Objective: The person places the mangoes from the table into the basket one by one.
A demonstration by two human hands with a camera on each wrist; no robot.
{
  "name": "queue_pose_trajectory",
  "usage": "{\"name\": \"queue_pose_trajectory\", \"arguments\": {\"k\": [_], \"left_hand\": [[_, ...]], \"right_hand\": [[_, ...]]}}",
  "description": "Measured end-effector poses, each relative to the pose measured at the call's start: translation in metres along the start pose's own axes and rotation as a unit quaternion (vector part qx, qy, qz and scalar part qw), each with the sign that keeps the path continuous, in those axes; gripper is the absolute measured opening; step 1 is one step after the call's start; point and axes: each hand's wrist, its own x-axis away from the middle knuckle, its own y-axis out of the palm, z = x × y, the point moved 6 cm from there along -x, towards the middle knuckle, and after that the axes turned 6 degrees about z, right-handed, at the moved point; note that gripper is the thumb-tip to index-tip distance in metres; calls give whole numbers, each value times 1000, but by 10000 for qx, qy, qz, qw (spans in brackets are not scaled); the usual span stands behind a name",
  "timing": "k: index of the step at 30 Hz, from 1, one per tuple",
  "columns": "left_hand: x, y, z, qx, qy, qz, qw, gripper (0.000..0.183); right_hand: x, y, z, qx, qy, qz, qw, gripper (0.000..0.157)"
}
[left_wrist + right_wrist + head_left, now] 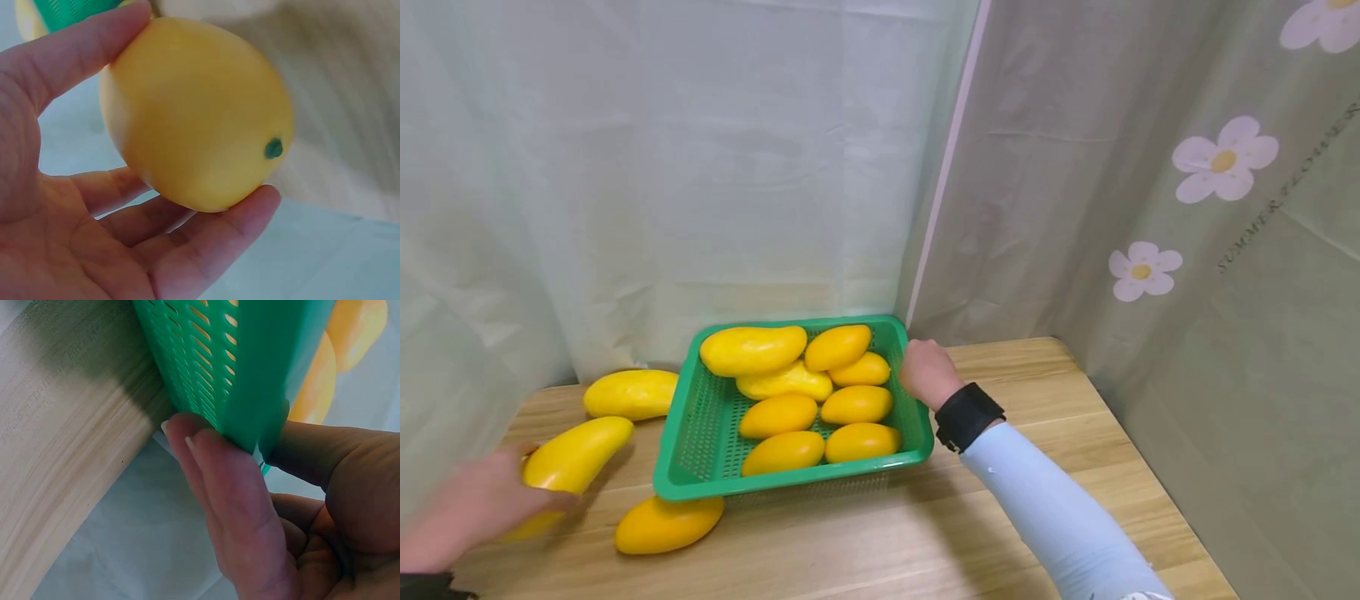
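Observation:
My left hand point(490, 500) holds a large yellow mango point(576, 454) at the left of the table, thumb on one side and fingers on the other. The left wrist view shows this mango point(200, 119) close up, with a small green stem spot on its end. At the right end of the green basket point(793, 490), my right hand point(927, 373) grips the rim. In the right wrist view its thumb is on one side of the basket wall point(262, 375) and its fingers are on the other. Several yellow mangoes point(778, 415) lie inside the basket.
One yellow mango point(631, 394) lies left of the basket and another mango point(668, 525) by its front left corner. The wooden table point(1037, 500) backs onto a pale curtain point(737, 167). Another curtain point(1247, 333) with printed flowers hangs at the right.

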Motion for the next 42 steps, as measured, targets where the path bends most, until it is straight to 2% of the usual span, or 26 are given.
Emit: {"name": "queue_pose_trajectory", "arguments": {"k": [5,9,15,21,24,31,37,42], "left_hand": [[6,-24,4,106,-38,477,9988,121],[11,-42,17,187,28,1134,9934,119],[22,-57,53,618,368,1804,9810,114],[28,-66,94,1241,689,2422,9598,107],[27,-67,114,1399,896,2583,9517,106],[19,-62,157,1722,1648,2665,9339,97],[12,-52,191,1585,2218,2503,9290,96],[6,-43,210,1431,2577,2293,9276,92]], "right_hand": [[-2,3,2,32,45,-73,10000,21],[-3,4,3,96,51,-39,9999,22],[-3,4,2,83,70,-64,9999,21],[-3,5,2,152,96,-127,9998,21],[-2,5,2,162,104,-141,9997,21],[-3,5,2,67,127,-124,9998,20],[-4,6,1,106,163,-172,9997,21],[-3,6,1,100,133,-132,9998,20]]}}
